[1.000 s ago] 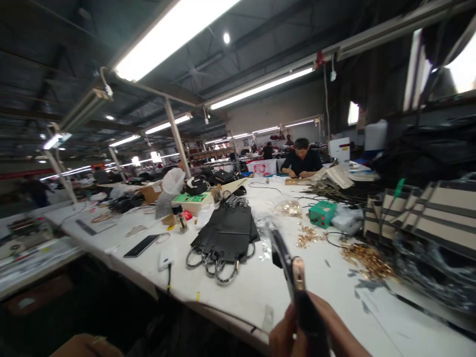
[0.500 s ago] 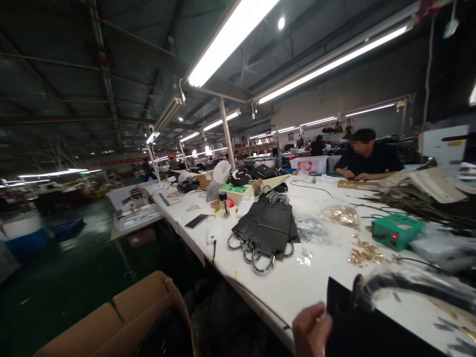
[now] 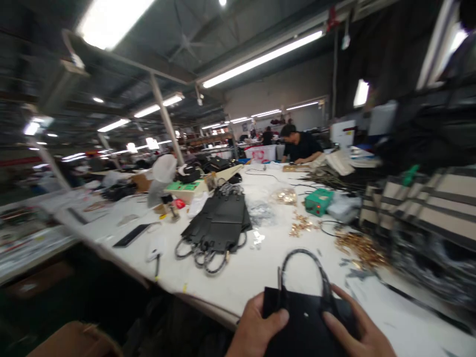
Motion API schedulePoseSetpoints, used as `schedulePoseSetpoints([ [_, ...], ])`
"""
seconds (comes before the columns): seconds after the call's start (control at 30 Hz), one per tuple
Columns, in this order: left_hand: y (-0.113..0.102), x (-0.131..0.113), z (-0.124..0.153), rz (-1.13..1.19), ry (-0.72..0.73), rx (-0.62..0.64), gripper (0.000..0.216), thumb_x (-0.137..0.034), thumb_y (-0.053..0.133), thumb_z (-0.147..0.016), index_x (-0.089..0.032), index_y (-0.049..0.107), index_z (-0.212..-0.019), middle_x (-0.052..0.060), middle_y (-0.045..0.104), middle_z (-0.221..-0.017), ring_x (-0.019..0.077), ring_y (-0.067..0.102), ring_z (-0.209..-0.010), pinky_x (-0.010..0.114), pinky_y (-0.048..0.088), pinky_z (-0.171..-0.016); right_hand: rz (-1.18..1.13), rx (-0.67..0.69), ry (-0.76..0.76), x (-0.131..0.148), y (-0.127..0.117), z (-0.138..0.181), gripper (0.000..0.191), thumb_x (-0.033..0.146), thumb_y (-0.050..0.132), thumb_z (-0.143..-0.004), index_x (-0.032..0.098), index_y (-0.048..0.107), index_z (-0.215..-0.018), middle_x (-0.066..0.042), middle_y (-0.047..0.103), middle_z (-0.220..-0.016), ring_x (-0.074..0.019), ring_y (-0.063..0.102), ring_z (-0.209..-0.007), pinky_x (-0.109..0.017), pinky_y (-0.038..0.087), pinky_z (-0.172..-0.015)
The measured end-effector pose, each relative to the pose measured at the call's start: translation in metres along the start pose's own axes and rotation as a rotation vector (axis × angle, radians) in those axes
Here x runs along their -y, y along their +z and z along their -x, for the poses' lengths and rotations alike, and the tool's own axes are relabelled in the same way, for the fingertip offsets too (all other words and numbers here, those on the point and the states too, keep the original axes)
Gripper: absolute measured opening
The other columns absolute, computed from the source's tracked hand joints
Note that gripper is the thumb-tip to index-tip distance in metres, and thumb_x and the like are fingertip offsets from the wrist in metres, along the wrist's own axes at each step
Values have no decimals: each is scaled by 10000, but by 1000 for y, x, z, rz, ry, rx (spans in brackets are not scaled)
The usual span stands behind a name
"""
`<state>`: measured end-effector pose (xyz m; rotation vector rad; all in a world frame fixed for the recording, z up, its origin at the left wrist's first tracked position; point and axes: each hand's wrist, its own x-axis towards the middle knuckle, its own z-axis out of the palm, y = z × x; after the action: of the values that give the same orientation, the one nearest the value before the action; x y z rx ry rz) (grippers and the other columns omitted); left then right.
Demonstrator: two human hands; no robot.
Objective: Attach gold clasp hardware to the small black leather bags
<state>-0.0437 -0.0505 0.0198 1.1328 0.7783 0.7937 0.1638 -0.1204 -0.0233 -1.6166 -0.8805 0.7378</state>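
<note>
Head view: left hand (image 3: 256,329) and right hand (image 3: 357,329) both pinch one black handled piece (image 3: 307,322) at the table's (image 3: 260,272) near edge; a finished-looking stack (image 3: 219,225) lies farther left, gold fittings (image 3: 359,248) wait right.

On the table (image 3: 282,270), a stack of bag panels (image 3: 219,225) lies at eleven o'clock from the held bag piece (image 3: 307,325); the control box (image 3: 319,202) sits at twelve, loose metal fittings (image 3: 359,248) at one.
</note>
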Motion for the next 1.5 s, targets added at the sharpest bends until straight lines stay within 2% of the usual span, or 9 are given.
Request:
schedulePoseSetpoints([
  [0.07, 0, 4, -23, 16, -19, -53, 544, -539, 762, -664, -140, 699, -1029, 105, 740, -880, 312, 684, -893, 407, 530, -807, 62, -40, 43, -4, -4, -12, 669, 548, 690, -731, 287, 533, -1327, -76, 640, -1259, -314, 627, -1111, -404, 552, -890],
  [0.17, -5, 13, -55, -58, -47, -147, 491, -540, 717, -720, -148, 696, -1014, 109, 743, -960, 307, 674, -958, 391, 528, -829, 104, -125, -106, -6, 0, -32, 600, 505, 634, -779, 255, 537, -1316, -87, 582, -1326, -280, 610, -1138, -378, 551, -895],
  [0.37, -26, 31, -99, -215, -72, -218, 472, -543, 702, -712, -125, 700, -933, 111, 741, -932, 303, 671, -923, 365, 511, -800, 291, 3, -263, 2, 10, -87, 315, 438, 578, -837, 257, 671, -1076, -53, 649, -1149, -221, 641, -1011, -334, 547, -829],
  [0.67, -33, 37, -103, -288, -36, -308, 445, -419, 667, -767, -156, 610, -1120, 114, 698, -1089, 280, 624, -1060, 364, 449, -925, 581, -28, -239, -3, 53, -216, 339, 389, 543, -852, 215, 665, -1115, -57, 663, -1037, -171, 650, -799, -298, 487, -804],
  [0.87, -32, 46, -100, -87, -95, -268, 621, -315, 605, -809, -207, 382, -1378, 90, 686, -1074, 220, 668, -906, 326, 501, -800, 680, -7, -170, -16, 69, -248, 245, 404, 589, -810, 267, 719, -967, -26, 661, -915, -195, 605, -849, -287, 423, -723],
  [1.07, -32, 48, -98, -162, -14, -307, 488, -303, 630, -760, -208, 566, -1234, 62, 692, -1030, 216, 649, -884, 308, 490, -792, 604, -63, -164, -11, 66, -242, 282, 458, 584, -791, 222, 718, -867, -50, 665, -948, -205, 609, -850, -316, 441, -752],
  [1.23, -33, 54, -98, -220, 31, -338, 329, -352, 666, -725, -190, 659, -1012, 52, 696, -944, 242, 636, -905, 339, 490, -831, 406, -117, -227, 14, 49, -189, 405, 516, 538, -821, 174, 664, -997, -89, 664, -1058, -183, 644, -799, -328, 498, -782],
  [1.37, -26, 60, -98, -280, 126, -417, 295, -283, 658, -734, -199, 656, -1017, 76, 655, -1138, 260, 591, -1093, 376, 425, -986, 112, 69, -184, 32, 48, -123, 373, 522, 605, -821, 190, 669, -979, -37, 697, -829, -182, 623, -700, -305, 498, -681],
  [1.5, -18, 60, -93, -342, 238, -445, 210, -254, 628, -776, -207, 693, -970, 77, 562, -1314, 258, 496, -1251, 384, 337, -1090, -43, 248, -181, 30, 60, -86, 308, 481, 630, -823, 198, 700, -921, -30, 707, -853, -169, 611, -696, -290, 497, -681],
])
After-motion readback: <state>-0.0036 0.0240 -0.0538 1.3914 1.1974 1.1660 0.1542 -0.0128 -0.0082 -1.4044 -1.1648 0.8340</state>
